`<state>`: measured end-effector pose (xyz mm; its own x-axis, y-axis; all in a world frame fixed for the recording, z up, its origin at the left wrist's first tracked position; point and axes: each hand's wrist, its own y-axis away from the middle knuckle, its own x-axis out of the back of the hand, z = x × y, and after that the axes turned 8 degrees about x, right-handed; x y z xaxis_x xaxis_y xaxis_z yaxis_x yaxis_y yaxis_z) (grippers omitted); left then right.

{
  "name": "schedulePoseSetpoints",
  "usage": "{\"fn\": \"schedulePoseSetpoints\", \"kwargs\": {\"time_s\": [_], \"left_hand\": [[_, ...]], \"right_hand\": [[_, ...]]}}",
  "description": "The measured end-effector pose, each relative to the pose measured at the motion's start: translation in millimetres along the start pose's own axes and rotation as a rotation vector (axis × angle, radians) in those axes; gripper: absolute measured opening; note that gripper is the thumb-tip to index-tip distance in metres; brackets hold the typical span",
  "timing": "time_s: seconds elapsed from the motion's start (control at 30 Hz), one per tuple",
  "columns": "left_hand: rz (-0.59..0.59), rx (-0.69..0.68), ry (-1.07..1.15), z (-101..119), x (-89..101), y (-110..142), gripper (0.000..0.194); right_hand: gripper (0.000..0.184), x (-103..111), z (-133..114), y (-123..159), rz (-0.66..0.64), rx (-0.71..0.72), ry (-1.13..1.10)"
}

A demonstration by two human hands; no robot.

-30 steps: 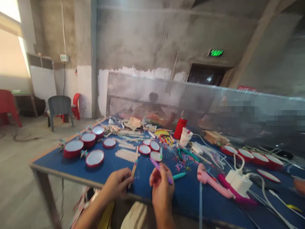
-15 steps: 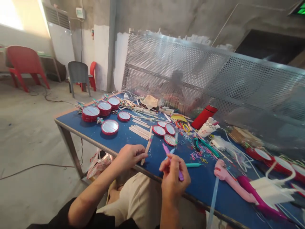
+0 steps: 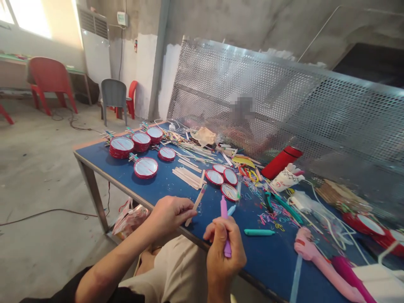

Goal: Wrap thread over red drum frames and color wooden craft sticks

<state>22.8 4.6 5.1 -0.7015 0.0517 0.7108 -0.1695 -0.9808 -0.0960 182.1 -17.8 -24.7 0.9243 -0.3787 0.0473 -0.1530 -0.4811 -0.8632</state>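
Note:
My left hand (image 3: 176, 212) pinches a wooden craft stick (image 3: 196, 205) between thumb and fingers, near the table's front edge. Coloured marks show near the stick's upper end. In my right hand (image 3: 226, 244) is a purple marker (image 3: 224, 208), held nearly upright with the fingers wrapped round it. Just behind it a light blue marker (image 3: 231, 210) lies on the table, partly hidden. A teal marker (image 3: 259, 232) lies to the right of this hand. Beyond my left hand is a row of plain craft sticks (image 3: 187, 177).
Red-rimmed round pieces (image 3: 145, 167) stand on the blue table (image 3: 104, 166), left and centre. Toward the back are loose sticks, a red bottle (image 3: 280, 162), a paper cup (image 3: 285, 179) and scattered rubber bands (image 3: 267, 219). A pink glue gun (image 3: 325, 261) lies at right. A perforated metal panel (image 3: 214, 80) stands behind.
The purple marker has swung from a slant to nearly upright in my right hand. That hand has shifted left, uncovering the teal marker. My left hand still pinches the stick. The view has turned slightly left.

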Motion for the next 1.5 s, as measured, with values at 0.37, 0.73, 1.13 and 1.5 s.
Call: {"fn": "schedulePoseSetpoints", "kwargs": {"time_s": [0.37,0.73,1.13,1.5], "left_hand": [[0.021,-0.008,-0.009,2.8,-1.2,2.5,0.022],[0.030,-0.096,0.010,1.3,-1.6,2.1,0.028],[0.043,-0.092,-0.004,-0.1,-2.7,2.4,0.027],[0.033,-0.115,0.017,-1.8,-3.7,1.9,0.030]], "right_hand": [[0.019,11.9,2.2,9.3,-0.252,0.142,0.007],[0.018,10.6,0.2,6.2,-0.281,0.126,0.011],[0.017,10.2,2.7,12.1,-0.209,0.097,0.037],[0.014,9.7,2.0,7.4,-0.265,0.123,0.025]]}}
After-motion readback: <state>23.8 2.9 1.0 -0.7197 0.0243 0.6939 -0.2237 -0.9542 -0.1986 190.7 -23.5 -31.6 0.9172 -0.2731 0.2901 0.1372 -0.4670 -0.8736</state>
